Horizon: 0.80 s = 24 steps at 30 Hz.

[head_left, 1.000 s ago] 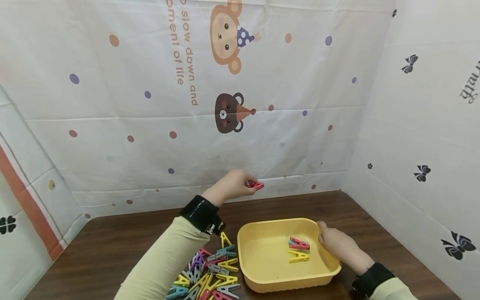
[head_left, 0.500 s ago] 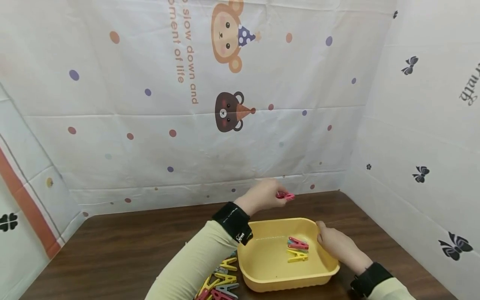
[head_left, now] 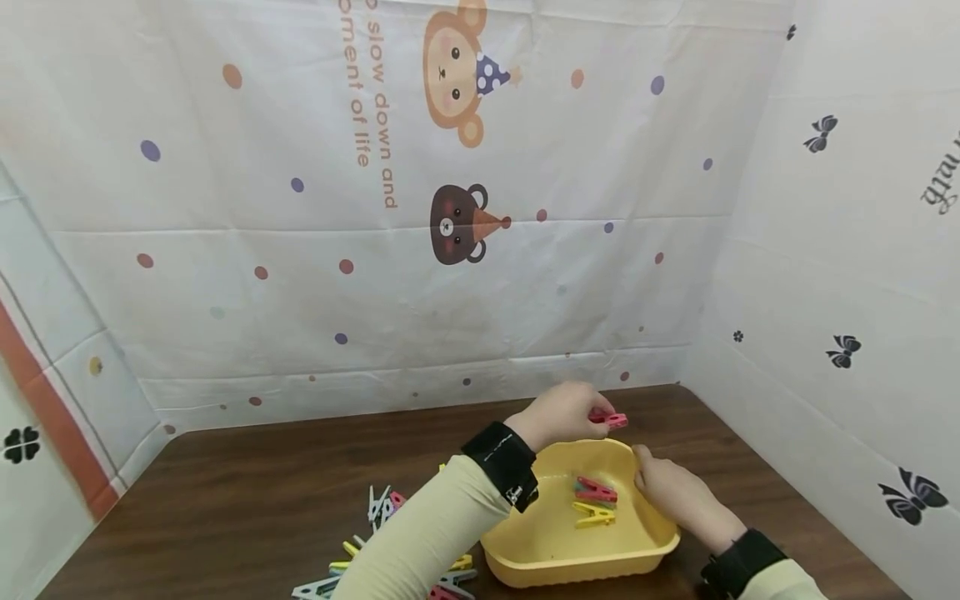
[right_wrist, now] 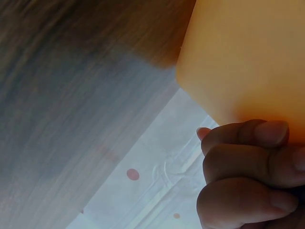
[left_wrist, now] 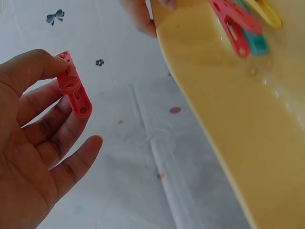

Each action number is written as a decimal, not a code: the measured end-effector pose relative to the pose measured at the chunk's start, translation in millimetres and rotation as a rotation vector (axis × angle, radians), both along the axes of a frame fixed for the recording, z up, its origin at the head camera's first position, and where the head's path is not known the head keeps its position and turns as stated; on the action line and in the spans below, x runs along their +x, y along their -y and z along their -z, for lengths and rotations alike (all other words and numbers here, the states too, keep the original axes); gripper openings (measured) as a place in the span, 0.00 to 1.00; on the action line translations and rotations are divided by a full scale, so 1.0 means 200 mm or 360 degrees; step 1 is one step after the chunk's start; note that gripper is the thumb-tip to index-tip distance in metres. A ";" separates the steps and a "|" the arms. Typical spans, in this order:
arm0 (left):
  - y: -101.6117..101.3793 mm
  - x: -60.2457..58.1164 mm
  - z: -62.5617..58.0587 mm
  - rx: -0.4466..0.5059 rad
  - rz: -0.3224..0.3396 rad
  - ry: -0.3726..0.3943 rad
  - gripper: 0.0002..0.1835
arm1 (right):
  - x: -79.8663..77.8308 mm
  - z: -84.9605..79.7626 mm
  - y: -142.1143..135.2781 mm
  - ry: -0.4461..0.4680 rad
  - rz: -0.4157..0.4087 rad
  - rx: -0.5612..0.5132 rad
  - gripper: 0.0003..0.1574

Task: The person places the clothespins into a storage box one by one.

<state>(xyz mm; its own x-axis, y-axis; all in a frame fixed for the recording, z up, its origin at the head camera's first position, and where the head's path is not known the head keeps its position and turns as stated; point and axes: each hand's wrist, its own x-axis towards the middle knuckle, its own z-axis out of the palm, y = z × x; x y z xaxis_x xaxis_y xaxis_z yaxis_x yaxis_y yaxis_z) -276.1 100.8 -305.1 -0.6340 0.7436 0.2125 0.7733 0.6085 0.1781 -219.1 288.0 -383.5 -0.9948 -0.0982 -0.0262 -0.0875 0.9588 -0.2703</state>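
Observation:
My left hand (head_left: 564, 414) pinches a red clothespin (left_wrist: 75, 88) between thumb and fingers, above the far rim of a yellow plastic tub (head_left: 577, 575). In the left wrist view the little finger stands away from the pin. My right hand (head_left: 684, 498) grips the tub's right rim; its curled fingers (right_wrist: 238, 164) press the outer wall in the right wrist view. Inside the tub lie a red clothespin (head_left: 596, 489), a yellow clothespin (head_left: 595, 514) and a teal one (left_wrist: 255, 42) partly under the red.
Left of the tub, a loose pile of mixed clothespins (head_left: 381, 506) lies on the dark wooden table (head_left: 247, 500), partly hidden by my left sleeve (head_left: 427, 533). A printed white cloth (head_left: 300, 308) hangs behind the table and along both sides.
My left hand has moved right and slightly down with the red clothespin, from beyond the pile to the tub's far rim. The right hand and tub have hardly moved.

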 end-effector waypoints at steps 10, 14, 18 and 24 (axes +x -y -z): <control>-0.03 -0.03 0.08 -0.0046 0.0022 0.0028 0.12 | -0.01 0.00 0.02 -0.0082 -0.0025 -0.0020 0.27; -0.02 -0.05 0.13 -0.0045 0.0025 0.0015 0.12 | -0.02 0.00 0.03 -0.0081 -0.0010 -0.0024 0.27; -0.01 -0.07 0.19 -0.0062 0.0018 -0.0007 0.13 | -0.03 0.00 0.04 -0.0055 0.0017 -0.0025 0.28; 0.01 -0.08 0.24 -0.0061 0.0042 0.0066 0.13 | -0.03 0.01 0.05 -0.0044 0.0032 -0.0034 0.28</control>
<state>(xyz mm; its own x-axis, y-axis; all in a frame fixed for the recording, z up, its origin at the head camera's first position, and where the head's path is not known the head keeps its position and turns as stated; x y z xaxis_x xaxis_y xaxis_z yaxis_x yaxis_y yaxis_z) -292.1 99.7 -353.2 -0.6219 0.7671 0.1576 0.7815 0.5951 0.1872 -226.1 277.2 -384.6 -0.9969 -0.0785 0.0034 -0.0761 0.9545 -0.2883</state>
